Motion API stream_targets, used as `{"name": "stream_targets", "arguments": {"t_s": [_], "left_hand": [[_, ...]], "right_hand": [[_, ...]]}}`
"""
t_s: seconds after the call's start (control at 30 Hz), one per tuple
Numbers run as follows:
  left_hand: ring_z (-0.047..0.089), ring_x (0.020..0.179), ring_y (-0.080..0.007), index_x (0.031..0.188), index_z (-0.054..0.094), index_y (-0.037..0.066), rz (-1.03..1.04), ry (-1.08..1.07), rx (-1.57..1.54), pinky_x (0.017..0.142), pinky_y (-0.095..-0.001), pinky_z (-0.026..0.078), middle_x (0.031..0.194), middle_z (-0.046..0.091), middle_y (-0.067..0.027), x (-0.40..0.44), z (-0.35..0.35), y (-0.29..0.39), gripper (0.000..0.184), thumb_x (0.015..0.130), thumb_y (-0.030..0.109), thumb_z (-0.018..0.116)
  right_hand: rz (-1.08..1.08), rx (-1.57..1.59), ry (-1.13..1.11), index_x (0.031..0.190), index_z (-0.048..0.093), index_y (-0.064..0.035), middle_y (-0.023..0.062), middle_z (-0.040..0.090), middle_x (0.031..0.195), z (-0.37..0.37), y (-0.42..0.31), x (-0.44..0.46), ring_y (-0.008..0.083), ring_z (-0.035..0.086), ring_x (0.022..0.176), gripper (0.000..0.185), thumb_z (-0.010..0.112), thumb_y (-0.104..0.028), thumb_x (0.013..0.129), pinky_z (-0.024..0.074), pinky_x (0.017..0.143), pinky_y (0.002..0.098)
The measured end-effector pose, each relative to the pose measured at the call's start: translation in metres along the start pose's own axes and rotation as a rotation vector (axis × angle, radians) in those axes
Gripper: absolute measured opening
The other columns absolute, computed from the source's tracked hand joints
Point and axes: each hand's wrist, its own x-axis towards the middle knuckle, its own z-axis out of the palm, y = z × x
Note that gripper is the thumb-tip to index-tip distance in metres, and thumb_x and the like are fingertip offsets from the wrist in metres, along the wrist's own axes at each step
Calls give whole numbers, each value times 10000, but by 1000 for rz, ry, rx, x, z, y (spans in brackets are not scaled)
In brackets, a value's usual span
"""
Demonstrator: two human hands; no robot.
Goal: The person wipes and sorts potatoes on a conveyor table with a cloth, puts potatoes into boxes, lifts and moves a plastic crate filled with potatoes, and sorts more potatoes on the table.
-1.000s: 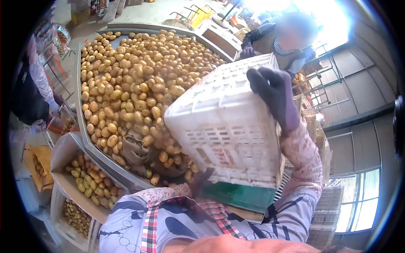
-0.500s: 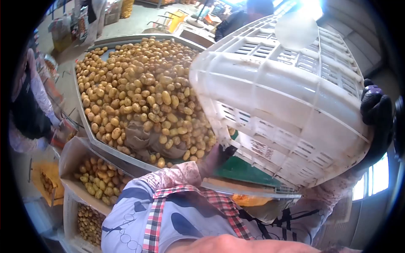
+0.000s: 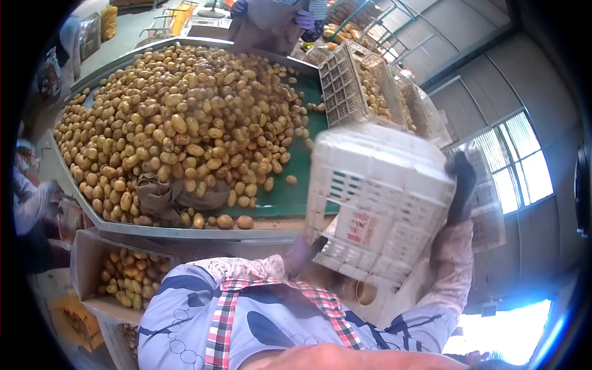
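Observation:
A white plastic crate [image 3: 385,206] with slotted walls and a red printed mark is held tilted in front of me, at the table's right edge. My left hand [image 3: 302,256], in a dark glove, is closed on its lower left edge. My right hand [image 3: 461,182], in a black glove, grips its upper right side. The crate's inside is hidden from me. To the left, a large heap of potatoes [image 3: 179,123] covers much of the metal-rimmed sorting table [image 3: 283,200], whose green surface shows on the right. A brown cloth [image 3: 179,194] lies among the potatoes near the front rim.
Crates of potatoes [image 3: 348,86] stand at the table's far right. Across the table is a person in purple gloves [image 3: 304,20], handling brown cloth. A cardboard box [image 3: 89,280] with potatoes sits at the front left. Another person [image 3: 34,203] is at the far left.
The crate has come down and away from above the table, held by both hands. My view has turned right, bringing the potato crates and the green surface into sight.

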Motion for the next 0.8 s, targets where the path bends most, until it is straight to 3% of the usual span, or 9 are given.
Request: {"name": "stream_targets", "arguments": {"t_s": [0.03, 0.07, 0.17, 0.2, 0.33, 0.43, 0.47, 0.57, 0.8], "left_hand": [[532, 746, -106, 1032, 590, -1, 110, -5, 76, 641, -297, 461, 810, 621, -50, 5, 5, 10, 334, 884, 290, 656], [536, 749, -102, 1044, 588, 1, 213, -6, 150, 643, -292, 464, 814, 625, -50, 7, 13, 22, 353, 877, 302, 667], [549, 773, -91, 1073, 582, 10, 56, 52, -210, 670, -275, 476, 849, 637, -48, 3, 59, 78, 376, 842, 276, 715], [560, 814, -84, 1083, 583, 18, 217, 39, 183, 700, -261, 482, 902, 646, -35, 11, 64, 77, 354, 823, 202, 736], [608, 807, -110, 1079, 605, 30, 164, -224, 78, 693, -287, 494, 904, 674, -42, 8, 123, 76, 389, 786, 231, 764], [653, 791, -181, 1023, 648, 57, 12, -423, 759, 707, -322, 512, 869, 680, -99, 1, 157, 66, 340, 766, 247, 765], [623, 765, -125, 938, 654, 17, 61, -518, 841, 666, -296, 509, 847, 663, -66, 0, 170, 55, 219, 789, 152, 743], [655, 837, -313, 952, 673, 101, 452, -678, 945, 743, -381, 524, 902, 679, -123, 7, 187, -4, 256, 733, 204, 754], [665, 808, -332, 944, 656, 56, 373, -957, 1041, 719, -380, 527, 872, 677, -152, 38, 239, -40, 246, 734, 143, 749]], "right_hand": [[-42, 67, -84, 660, 484, -63, -29, 425, 648, -38, 26, 3, 91, 419, 608, 290, 496, -179, 925, 347, 591, 268], [315, 381, 69, 649, 424, -74, -25, 377, 657, -54, 10, -16, 104, 392, 598, 266, 447, -112, 911, 335, 571, 275], [-316, -217, 127, 670, 341, -85, 6, 403, 708, -123, 40, -59, 131, 386, 630, 253, 439, -78, 903, 347, 586, 296], [-197, -38, 168, 683, 345, -88, 10, 403, 714, -153, 62, -76, 137, 385, 643, 251, 440, -102, 916, 353, 610, 296], [156, 514, 466, 780, 472, -56, 52, 514, 838, -259, 156, -164, 168, 480, 839, 229, 406, -173, 965, 386, 826, 347], [287, 548, 710, 811, 486, -53, 57, 524, 862, -310, 205, -243, 173, 487, 859, 194, 426, -177, 948, 392, 837, 347], [324, 536, 774, 822, 491, -52, 58, 527, 870, -320, 219, -271, 175, 490, 866, 184, 432, -178, 942, 394, 840, 346], [436, 510, 940, 853, 505, -49, 63, 537, 894, -333, 255, -353, 180, 497, 886, 160, 451, -181, 924, 400, 851, 346], [769, 610, 1358, 926, 538, -42, 75, 559, 950, -260, 295, -545, 193, 514, 933, 160, 496, -190, 884, 413, 875, 346]]}}
